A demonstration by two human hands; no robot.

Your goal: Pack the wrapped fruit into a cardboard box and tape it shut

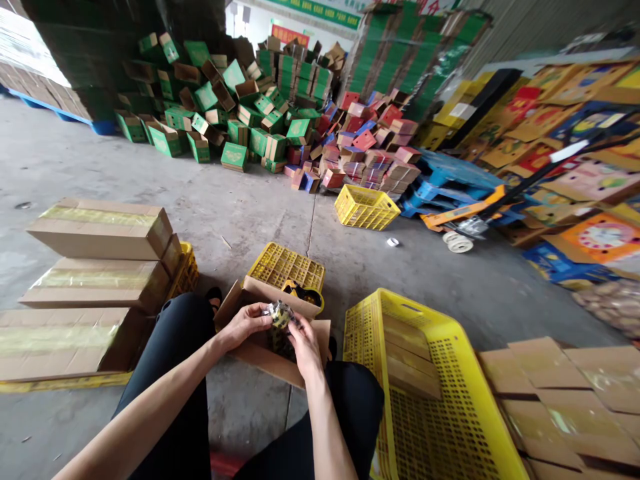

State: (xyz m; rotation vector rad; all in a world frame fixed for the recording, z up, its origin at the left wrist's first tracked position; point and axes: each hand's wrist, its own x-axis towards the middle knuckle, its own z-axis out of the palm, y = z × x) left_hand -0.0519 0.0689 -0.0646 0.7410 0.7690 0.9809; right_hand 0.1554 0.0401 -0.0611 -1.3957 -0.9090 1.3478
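The small wrapped item (281, 313) sits between both hands above the open cardboard box (260, 353); left hand (246, 325) and right hand (304, 347) both have their fingers closed on it.

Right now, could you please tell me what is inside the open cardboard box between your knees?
Dark, small items show inside the open cardboard box, but both hands, holding a small shiny item above it, cover most of the inside.
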